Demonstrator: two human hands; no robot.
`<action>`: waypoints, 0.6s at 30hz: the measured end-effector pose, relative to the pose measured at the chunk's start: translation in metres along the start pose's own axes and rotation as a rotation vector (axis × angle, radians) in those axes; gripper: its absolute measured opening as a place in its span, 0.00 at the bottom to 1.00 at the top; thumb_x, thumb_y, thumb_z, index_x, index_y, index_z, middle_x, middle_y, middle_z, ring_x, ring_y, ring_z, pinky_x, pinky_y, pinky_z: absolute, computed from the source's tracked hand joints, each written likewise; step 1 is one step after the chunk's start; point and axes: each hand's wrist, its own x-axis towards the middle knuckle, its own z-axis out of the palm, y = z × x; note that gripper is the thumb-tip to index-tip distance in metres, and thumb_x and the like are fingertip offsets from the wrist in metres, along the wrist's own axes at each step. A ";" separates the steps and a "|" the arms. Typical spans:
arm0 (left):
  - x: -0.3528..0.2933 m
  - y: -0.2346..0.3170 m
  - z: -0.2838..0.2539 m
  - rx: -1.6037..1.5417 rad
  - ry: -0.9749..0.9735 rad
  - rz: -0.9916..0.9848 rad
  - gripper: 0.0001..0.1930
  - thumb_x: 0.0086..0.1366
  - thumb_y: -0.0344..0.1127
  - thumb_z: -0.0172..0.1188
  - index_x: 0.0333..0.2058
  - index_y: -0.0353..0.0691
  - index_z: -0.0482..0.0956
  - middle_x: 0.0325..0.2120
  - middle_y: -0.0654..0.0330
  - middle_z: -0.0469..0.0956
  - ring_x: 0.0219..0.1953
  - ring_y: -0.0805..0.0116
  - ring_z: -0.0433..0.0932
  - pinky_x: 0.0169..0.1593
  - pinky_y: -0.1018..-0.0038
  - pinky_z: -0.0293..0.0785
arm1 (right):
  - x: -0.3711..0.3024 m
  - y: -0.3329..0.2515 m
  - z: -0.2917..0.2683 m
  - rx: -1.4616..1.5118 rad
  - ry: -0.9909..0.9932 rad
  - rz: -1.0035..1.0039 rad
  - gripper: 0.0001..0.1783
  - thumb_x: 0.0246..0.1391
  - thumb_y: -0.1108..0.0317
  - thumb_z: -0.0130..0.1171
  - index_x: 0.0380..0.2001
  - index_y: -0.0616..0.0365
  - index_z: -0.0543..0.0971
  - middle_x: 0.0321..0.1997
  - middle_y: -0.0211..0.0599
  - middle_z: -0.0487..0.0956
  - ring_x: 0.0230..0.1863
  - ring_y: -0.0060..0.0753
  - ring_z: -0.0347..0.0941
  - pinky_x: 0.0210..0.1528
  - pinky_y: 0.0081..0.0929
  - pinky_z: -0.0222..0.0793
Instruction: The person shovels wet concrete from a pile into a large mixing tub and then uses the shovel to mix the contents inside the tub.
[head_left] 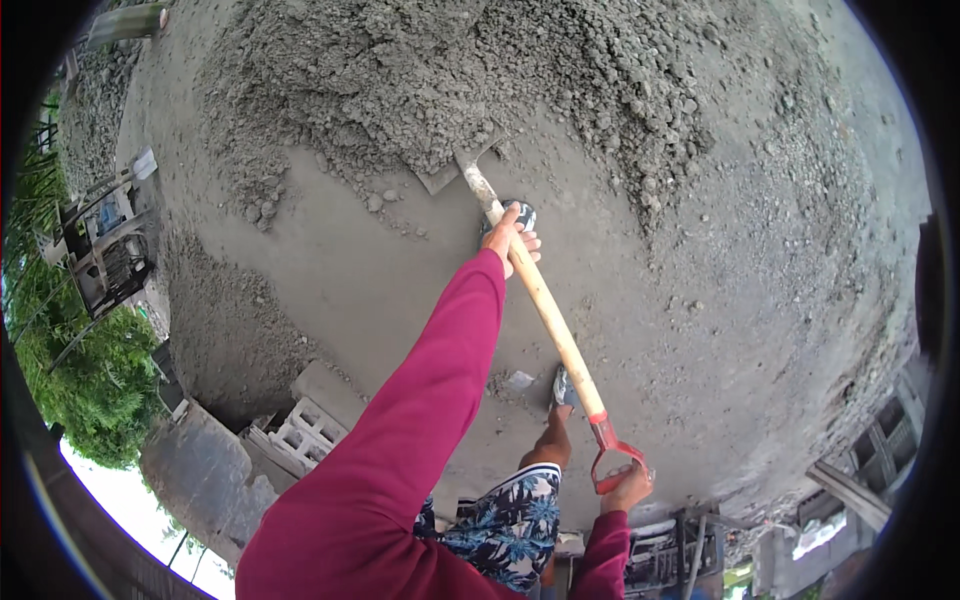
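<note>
A shovel (548, 305) with a pale wooden shaft and a red D-shaped handle slants across the middle of the head view. My left hand (510, 238) is wrapped round the shaft low down, near the metal socket. At the other end my right hand (630, 487) grips the red handle. The blade (438, 178) meets the edge of a heap of wet grey mortar mix (420, 70); part of it is hidden under the lumps.
Thin grey mix coats the ground around my feet, where a shoe (562, 388) shows. Hollow concrete blocks (308, 432) lie at the lower left. Wooden planks (850, 495) stand at the lower right. A metal frame (100, 245) and green bushes (90, 370) are at the far left.
</note>
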 end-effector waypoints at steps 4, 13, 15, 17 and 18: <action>0.035 -0.017 -0.012 -0.003 0.060 0.084 0.09 0.58 0.36 0.63 0.27 0.44 0.70 0.16 0.66 0.68 0.16 0.71 0.68 0.23 0.68 0.70 | -0.026 -0.005 -0.016 0.011 0.060 0.003 0.07 0.53 0.68 0.52 0.25 0.59 0.71 0.15 0.34 0.69 0.12 0.28 0.66 0.12 0.26 0.60; -0.099 -0.097 -0.009 -0.001 0.032 0.052 0.07 0.59 0.35 0.60 0.26 0.45 0.70 0.16 0.66 0.69 0.15 0.69 0.69 0.22 0.67 0.71 | -0.030 0.000 -0.145 0.078 0.005 -0.011 0.05 0.53 0.72 0.50 0.25 0.56 0.68 0.13 0.30 0.65 0.10 0.26 0.61 0.10 0.25 0.58; -0.135 -0.131 -0.035 -0.041 0.052 0.077 0.07 0.58 0.35 0.60 0.26 0.45 0.70 0.16 0.65 0.69 0.14 0.69 0.68 0.21 0.68 0.71 | -0.040 0.015 -0.203 0.058 -0.022 -0.003 0.04 0.53 0.72 0.50 0.25 0.55 0.68 0.13 0.29 0.64 0.10 0.26 0.61 0.10 0.26 0.58; -0.182 -0.170 -0.036 -0.010 0.062 0.091 0.08 0.58 0.35 0.60 0.26 0.44 0.70 0.16 0.65 0.69 0.14 0.69 0.69 0.22 0.67 0.72 | -0.058 0.030 -0.264 0.064 0.009 -0.045 0.05 0.53 0.69 0.50 0.25 0.55 0.69 0.13 0.28 0.64 0.10 0.26 0.61 0.10 0.27 0.58; -0.213 -0.185 -0.033 0.043 0.092 0.115 0.08 0.58 0.36 0.61 0.25 0.44 0.70 0.16 0.65 0.69 0.15 0.69 0.69 0.22 0.67 0.73 | -0.070 0.033 -0.294 0.066 0.017 -0.079 0.07 0.53 0.65 0.51 0.24 0.55 0.70 0.12 0.28 0.64 0.10 0.25 0.61 0.10 0.27 0.57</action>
